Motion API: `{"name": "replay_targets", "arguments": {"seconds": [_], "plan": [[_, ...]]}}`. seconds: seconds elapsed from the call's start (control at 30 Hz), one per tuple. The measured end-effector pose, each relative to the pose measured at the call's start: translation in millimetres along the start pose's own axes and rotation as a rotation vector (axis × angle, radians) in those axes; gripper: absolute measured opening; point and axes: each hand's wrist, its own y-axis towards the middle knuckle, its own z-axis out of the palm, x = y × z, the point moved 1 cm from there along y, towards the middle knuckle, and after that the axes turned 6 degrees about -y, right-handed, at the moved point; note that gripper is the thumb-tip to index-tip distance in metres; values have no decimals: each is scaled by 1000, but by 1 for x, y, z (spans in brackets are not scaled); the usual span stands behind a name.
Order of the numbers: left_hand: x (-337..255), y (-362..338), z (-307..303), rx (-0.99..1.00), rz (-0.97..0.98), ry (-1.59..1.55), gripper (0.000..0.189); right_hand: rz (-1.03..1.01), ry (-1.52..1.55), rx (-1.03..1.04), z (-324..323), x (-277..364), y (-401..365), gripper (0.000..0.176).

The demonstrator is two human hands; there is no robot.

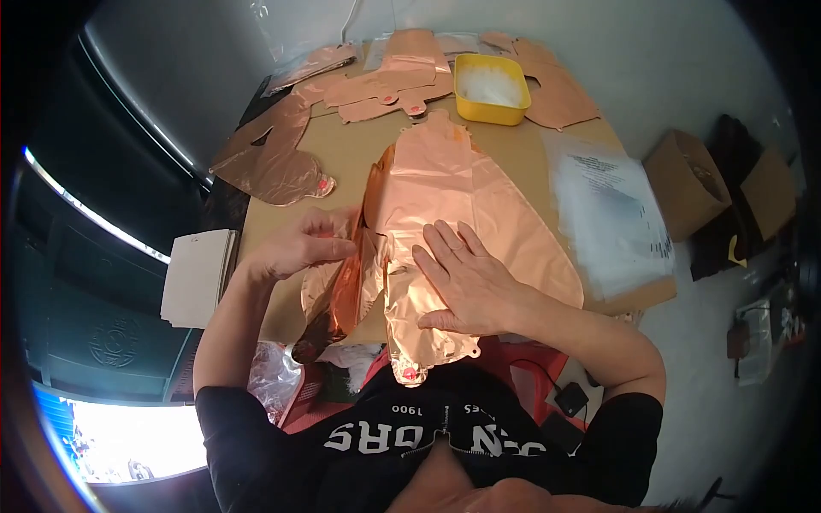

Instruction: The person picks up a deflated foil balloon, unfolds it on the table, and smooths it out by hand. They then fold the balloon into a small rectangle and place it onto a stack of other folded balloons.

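Note:
A large flat rose-gold foil balloon lies across the middle of the table, with a tab bearing a red mark at its near end. My right hand is pressed flat on it, fingers stretched out. At its left side, my left hand pinches the raised, folded part of the foil, thumb and fingers closed on it. That folded part stands up from the table and reflects darker orange. The exact spot between the left fingertips is partly hidden.
More flat foil balloons lie at the left and back. A yellow tub with white contents stands at the back. Clear plastic bags lie at the right, white cards at the left. Beyond the right edge is an open cardboard box.

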Motion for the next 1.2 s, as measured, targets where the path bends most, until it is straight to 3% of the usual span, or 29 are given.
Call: {"name": "replay_targets", "arguments": {"seconds": [0.13, 0.2, 0.33, 0.47, 0.53, 0.63, 0.67, 0.77, 0.87, 1.2], "plan": [[-14, 9, 15, 32, -115, 39, 21, 2, 12, -4, -1, 0, 0, 96], [-18, 17, 27, 30, -79, 120, 21, 3, 22, -13, 1, 0, 0, 96], [-4, 37, 58, 3, 173, 324, 26, 13, -27, 49, -4, 1, 2, 92], [-9, 44, 72, 124, 257, 256, 31, -15, 62, -44, -1, -1, 2, 79], [1, 52, 58, 154, 365, 253, 30, -42, 32, 26, -7, -1, 2, 74], [21, 70, 27, -105, 536, 431, 33, -52, 80, -8, 0, -2, 1, 69], [18, 71, 21, -76, 605, 621, 46, -55, 77, -31, 2, -3, 1, 69], [44, 78, 10, -146, 497, 1032, 64, -62, 60, -49, -2, -3, 0, 68], [45, 78, 22, -78, 426, 1158, 78, -53, 57, -38, -1, -2, 0, 68], [50, 88, 37, -93, 508, 1245, 82, -71, 71, 83, -6, -4, 0, 66]]}}
